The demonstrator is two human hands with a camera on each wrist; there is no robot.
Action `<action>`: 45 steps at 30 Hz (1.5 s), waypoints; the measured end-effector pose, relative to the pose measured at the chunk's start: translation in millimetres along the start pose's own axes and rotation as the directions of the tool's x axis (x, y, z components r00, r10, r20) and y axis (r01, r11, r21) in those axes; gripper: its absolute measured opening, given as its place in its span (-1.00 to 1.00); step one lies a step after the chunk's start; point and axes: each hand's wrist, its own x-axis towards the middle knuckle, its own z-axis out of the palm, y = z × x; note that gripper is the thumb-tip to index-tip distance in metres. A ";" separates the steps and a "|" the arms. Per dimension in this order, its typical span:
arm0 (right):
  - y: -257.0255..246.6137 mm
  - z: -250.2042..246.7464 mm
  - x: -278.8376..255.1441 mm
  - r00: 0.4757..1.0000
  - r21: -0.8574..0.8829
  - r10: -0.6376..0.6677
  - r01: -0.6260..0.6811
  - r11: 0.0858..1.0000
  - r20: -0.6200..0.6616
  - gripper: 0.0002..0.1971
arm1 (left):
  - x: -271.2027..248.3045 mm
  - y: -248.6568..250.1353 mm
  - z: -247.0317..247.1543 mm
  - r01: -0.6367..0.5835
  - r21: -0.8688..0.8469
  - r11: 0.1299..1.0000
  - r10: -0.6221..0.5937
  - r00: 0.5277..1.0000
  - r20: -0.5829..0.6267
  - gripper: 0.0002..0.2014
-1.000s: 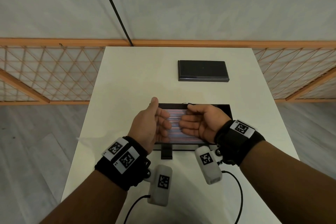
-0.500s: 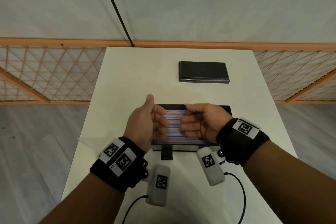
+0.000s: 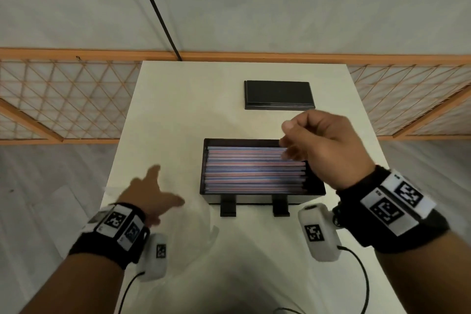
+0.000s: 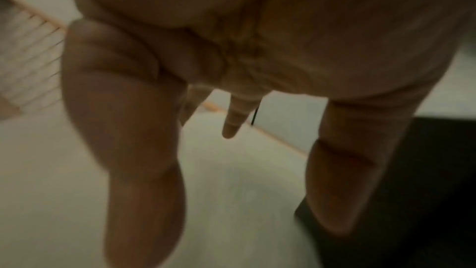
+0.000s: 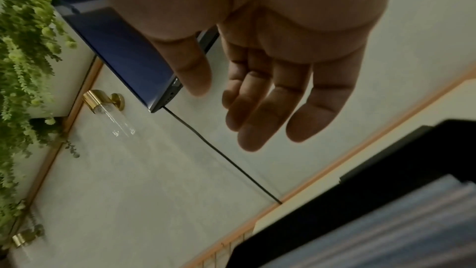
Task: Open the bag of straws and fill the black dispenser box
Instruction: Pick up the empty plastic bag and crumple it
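Black rectangular dispenser box sits mid-bench, packed with striped paper straws lying left to right. Its flat black lid lies further back on the white bench, long side also left to right. Right hand hovers empty over the box's far right corner, fingers loosely curled, clearly nearer the lid. Left hand is spread wide over the crumpled clear plastic bag, near left.

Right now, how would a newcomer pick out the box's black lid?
On the white rectangular table, look past the open black dispenser box of striped straws toward the far edge. The flat black rectangular lid lies there alone, closed-topped and showing no straws.
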 end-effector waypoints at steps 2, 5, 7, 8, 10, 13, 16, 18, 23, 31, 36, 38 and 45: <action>7.5 10.3 -6.1 0.999 -0.032 0.022 -0.020 0.999 0.038 -0.77 | 6.7 -13.8 30.6 0.003 0.067 0.998 -0.012 0.991 0.133 0.16; 11.8 29.2 -17.2 0.994 -0.145 0.000 0.016 0.989 0.111 -0.78 | 11.2 -21.3 58.3 0.001 0.165 0.986 -0.008 0.999 0.044 -0.02; 12.2 43.7 -26.8 0.979 -0.268 -0.014 0.069 0.961 0.203 -0.82 | 16.6 -23.7 60.3 0.020 0.163 0.986 -0.016 1.000 -0.027 -0.28; 11.9 51.6 -32.7 0.966 -0.327 -0.019 0.106 0.939 0.256 -0.83 | 18.1 -23.1 56.9 0.026 0.174 0.984 -0.018 0.999 -0.046 -0.40; 8.9 68.3 -43.7 0.938 -0.397 -0.052 0.196 0.897 0.344 -0.88 | 14.5 -18.9 36.3 0.008 0.173 0.985 0.008 0.996 -0.089 -0.65; 7.8 88.1 -53.8 0.875 -0.477 -0.015 0.279 0.833 0.485 -0.55 | -4.6 0.5 -10.7 -0.031 0.020 0.999 0.035 0.970 -0.242 -0.67; 5.2 103.1 -56.0 0.815 -0.477 0.036 0.302 0.825 0.579 -0.04 | -33.7 24.8 -53.2 -0.168 -0.191 0.967 0.063 0.885 -0.461 -0.65; 1.4 112.1 -52.3 0.820 -0.415 -0.021 0.311 0.855 0.572 0.12 | -52.9 43.9 -70.8 -0.365 -0.457 0.811 0.088 0.849 -0.521 -0.76; -3.3 116.4 -33.3 0.875 -0.252 -0.251 0.375 0.892 0.414 0.02 | -90.2 78.8 -61.7 -0.407 -0.744 0.530 0.471 0.871 -0.141 -0.83; 12.4 70.1 1.6 0.979 -0.464 -0.202 0.189 0.865 0.023 -0.97 | -99.6 78.4 -38.9 -0.811 -0.360 0.461 0.690 0.583 -0.430 -0.33; -3.0 77.7 -0.1 0.948 -0.168 -0.312 0.318 0.933 0.061 -0.85 | -103.9 89.6 -14.4 -0.666 -0.698 0.264 0.832 0.524 -0.185 -0.63; -9.7 83.9 -4.7 0.948 0.044 -0.234 0.230 0.972 0.218 -0.79 | -100.4 90.5 -8.5 -0.684 -0.700 0.204 0.793 0.535 -0.291 -0.67; -9.4 89.6 -17.0 0.953 -0.216 -0.196 0.247 0.945 0.231 -0.47 | -75.5 70.4 -29.8 -0.684 -0.564 0.463 0.478 0.729 -0.491 -0.63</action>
